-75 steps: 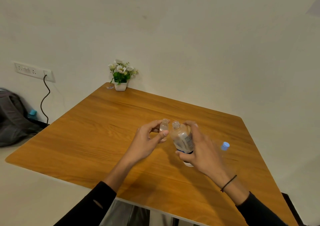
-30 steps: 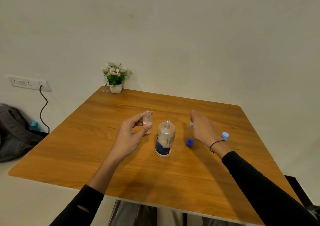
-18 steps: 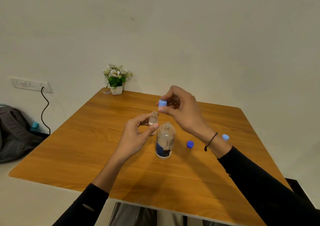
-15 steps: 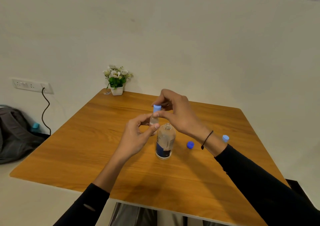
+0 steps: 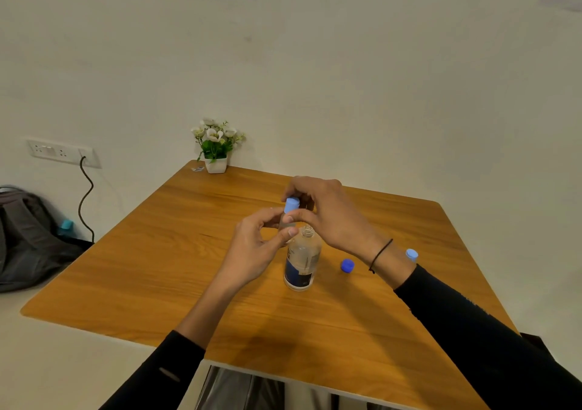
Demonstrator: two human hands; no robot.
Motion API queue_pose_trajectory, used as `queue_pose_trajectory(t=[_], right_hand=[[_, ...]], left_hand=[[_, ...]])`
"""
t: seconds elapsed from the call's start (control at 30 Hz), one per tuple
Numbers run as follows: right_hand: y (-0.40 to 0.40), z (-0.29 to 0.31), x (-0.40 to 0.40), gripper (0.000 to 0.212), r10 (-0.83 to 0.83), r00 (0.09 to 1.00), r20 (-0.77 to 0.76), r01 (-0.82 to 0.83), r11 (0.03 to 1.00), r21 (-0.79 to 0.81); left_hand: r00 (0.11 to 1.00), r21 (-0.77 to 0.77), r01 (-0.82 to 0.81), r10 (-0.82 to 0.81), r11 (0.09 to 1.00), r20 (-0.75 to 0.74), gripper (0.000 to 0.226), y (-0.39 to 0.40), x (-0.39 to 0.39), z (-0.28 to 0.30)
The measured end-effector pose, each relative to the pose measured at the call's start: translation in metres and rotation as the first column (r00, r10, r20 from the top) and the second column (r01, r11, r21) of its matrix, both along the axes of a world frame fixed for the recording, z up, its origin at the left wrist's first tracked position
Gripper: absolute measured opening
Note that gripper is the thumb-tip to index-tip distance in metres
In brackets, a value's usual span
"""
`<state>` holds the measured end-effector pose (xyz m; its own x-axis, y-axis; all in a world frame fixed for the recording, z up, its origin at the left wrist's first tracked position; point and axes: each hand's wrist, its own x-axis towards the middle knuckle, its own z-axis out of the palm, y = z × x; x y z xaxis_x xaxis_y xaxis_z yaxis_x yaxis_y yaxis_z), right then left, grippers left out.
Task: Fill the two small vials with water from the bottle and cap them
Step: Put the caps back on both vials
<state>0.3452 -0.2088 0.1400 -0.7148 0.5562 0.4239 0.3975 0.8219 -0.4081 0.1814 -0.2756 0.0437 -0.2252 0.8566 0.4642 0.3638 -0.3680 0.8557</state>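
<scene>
My left hand (image 5: 256, 247) pinches a small clear vial (image 5: 284, 224) held above the wooden table (image 5: 157, 268). My right hand (image 5: 327, 213) grips a light blue cap (image 5: 291, 205) that sits on the vial's neck. The water bottle (image 5: 301, 260), open and with a dark label, stands upright just below the two hands. Its dark blue cap (image 5: 347, 265) lies on the table to the right. Behind my right wrist stands a second vial with a light blue cap (image 5: 411, 254), its body mostly hidden.
A small potted plant (image 5: 216, 145) stands at the table's far left corner. Left of the table, a grey backpack (image 5: 28, 239) lies on the floor beside a wall socket with a black cable (image 5: 83, 195).
My right hand set the bottle down, picked a light blue cap from the table and brought it onto the vial in my left hand. The vial stayed in my left hand.
</scene>
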Motion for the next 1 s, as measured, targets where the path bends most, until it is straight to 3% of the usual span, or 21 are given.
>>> queue_pose_trajectory(t=[0.1,0.2,0.27,0.37,0.47,0.57,0.7,0.77,0.83,0.93,1.0], right_hand=[[-0.003,0.004,-0.002,0.051,-0.118,0.984,0.131,0.105,0.99,0.099],[-0.009,0.013,0.001,0.068,-0.202,0.956,0.211,0.153,0.962,0.227],[-0.008,0.021,0.009,0.062,-0.111,0.967,0.229,0.072,0.982,0.173],[-0.002,0.032,0.018,0.034,0.05,0.968,0.246,-0.064,0.997,0.05],[0.001,0.032,0.015,0.009,-0.03,0.955,0.296,0.005,0.996,0.086],[0.002,0.033,0.011,0.023,-0.084,0.945,0.315,0.047,0.991,0.122],[0.003,0.034,0.017,0.031,0.06,0.955,0.29,-0.067,0.998,0.014],[0.002,0.032,0.015,0.025,0.087,0.947,0.309,-0.085,0.996,-0.019],[0.001,0.029,0.01,0.013,-0.002,0.946,0.324,-0.007,1.0,0.028],[0.0,0.028,0.005,0.043,-0.099,0.939,0.33,0.05,0.987,0.155],[-0.001,0.033,0.006,0.04,0.011,0.953,0.304,-0.037,0.996,0.079]], left_hand=[[0.999,0.003,-0.009,0.009,1.0,-0.051,0.032,0.001,0.0,-0.002],[1.0,-0.009,0.009,-0.009,1.0,-0.003,0.031,0.001,0.001,0.0],[1.0,0.0,-0.004,0.004,1.0,0.003,0.035,0.001,0.001,0.0],[1.0,-0.004,-0.015,0.015,1.0,-0.001,0.045,0.0,0.0,0.001],[0.997,0.018,-0.004,0.006,1.0,-0.08,0.041,0.0,0.005,0.0],[0.995,0.047,-0.018,0.023,0.999,-0.101,0.04,-0.004,0.011,0.002],[0.998,0.038,-0.005,0.007,0.999,-0.056,0.038,-0.004,0.007,0.001],[0.998,0.037,-0.011,0.014,0.999,-0.061,0.043,-0.004,0.003,-0.001],[0.999,0.027,-0.014,0.015,1.0,-0.048,0.044,-0.005,0.001,-0.001],[0.999,0.031,-0.019,0.02,0.999,-0.03,0.046,-0.009,0.001,-0.002],[1.0,0.034,-0.026,0.027,0.999,-0.013,0.045,-0.01,0.0,-0.003]])
